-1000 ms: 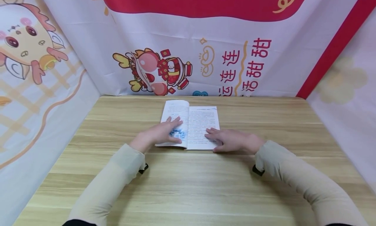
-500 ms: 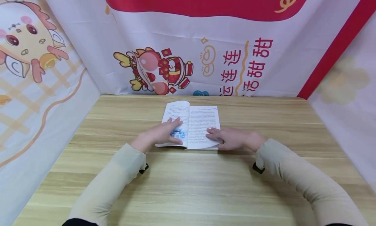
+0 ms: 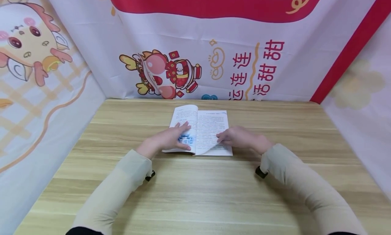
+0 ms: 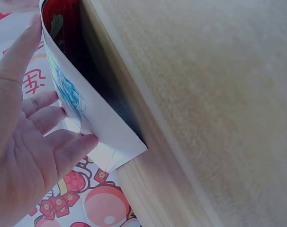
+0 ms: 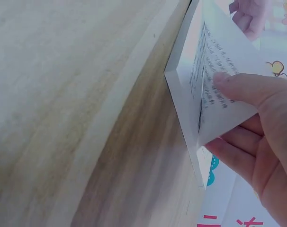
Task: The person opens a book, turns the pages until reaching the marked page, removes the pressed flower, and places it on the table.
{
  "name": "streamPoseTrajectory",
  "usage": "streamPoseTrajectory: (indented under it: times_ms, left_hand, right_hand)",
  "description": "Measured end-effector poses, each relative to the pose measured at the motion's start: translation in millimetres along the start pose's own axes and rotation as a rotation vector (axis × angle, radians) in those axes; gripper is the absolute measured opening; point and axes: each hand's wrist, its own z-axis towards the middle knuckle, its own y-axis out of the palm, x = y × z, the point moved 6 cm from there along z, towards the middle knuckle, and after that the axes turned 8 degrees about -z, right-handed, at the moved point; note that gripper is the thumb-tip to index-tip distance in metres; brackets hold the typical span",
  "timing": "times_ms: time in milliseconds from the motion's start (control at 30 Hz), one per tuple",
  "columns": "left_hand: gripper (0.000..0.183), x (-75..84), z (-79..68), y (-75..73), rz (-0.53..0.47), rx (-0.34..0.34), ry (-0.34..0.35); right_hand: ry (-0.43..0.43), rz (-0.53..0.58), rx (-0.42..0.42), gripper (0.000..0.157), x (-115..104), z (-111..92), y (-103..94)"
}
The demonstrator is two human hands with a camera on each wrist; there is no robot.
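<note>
An open book lies on the wooden table, its left page printed with a blue picture and its right page with text. My left hand rests on the left page with the fingers spread; in the left wrist view the hand lies against that curved-up page. My right hand pinches the lower outer corner of a right-hand page, which is lifted and bent over. In the right wrist view the thumb lies on the raised page, with the other fingers behind it.
The wooden table stretches out toward me in front of the book. A white and red printed cloth hangs right behind the table's back edge, and printed cloths stand at both sides.
My right hand has gone from lying flat on the right page to pinching its lower corner, lifting it up and inward. My left hand has stayed on the left page.
</note>
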Motion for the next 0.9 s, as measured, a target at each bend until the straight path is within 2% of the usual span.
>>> streamPoseTrajectory:
  times_ms: [100,300,433,600,667,767,900]
  left_hand:
    - [0.099,-0.1,1.1,1.1,0.003,0.001,0.004]
    - [0.099,1.3,0.6,0.8,0.006,0.009,0.003]
    - [0.099,2.7,0.3,0.8,0.018,0.013,0.018]
    - [0.099,2.0,0.9,1.3,0.022,0.015,0.018]
    - [0.099,1.8,1.0,1.5,0.018,0.017,0.013]
    - [0.099,2.0,0.8,1.7,0.012,0.019,0.006]
    - [0.098,3.1,-0.1,1.6,0.011,0.02,0.012]
  right_hand:
    - [-0.014,-0.05,0.069,0.019,-0.6,2.8,-4.9]
    - [0.093,-0.046,0.142,0.028,2.5,6.6,-8.5]
    - [0.134,-0.086,0.204,0.036,3.1,8.9,-8.2]
    - [0.193,-0.122,0.275,0.056,4.2,10.6,-7.9]
    - [0.22,-0.131,0.309,0.06,5.0,10.5,-8.6]
    - [0.242,-0.159,0.351,0.05,4.4,10.0,-9.5]
    - [0.189,-0.212,0.379,0.028,-2.9,9.7,-9.1]
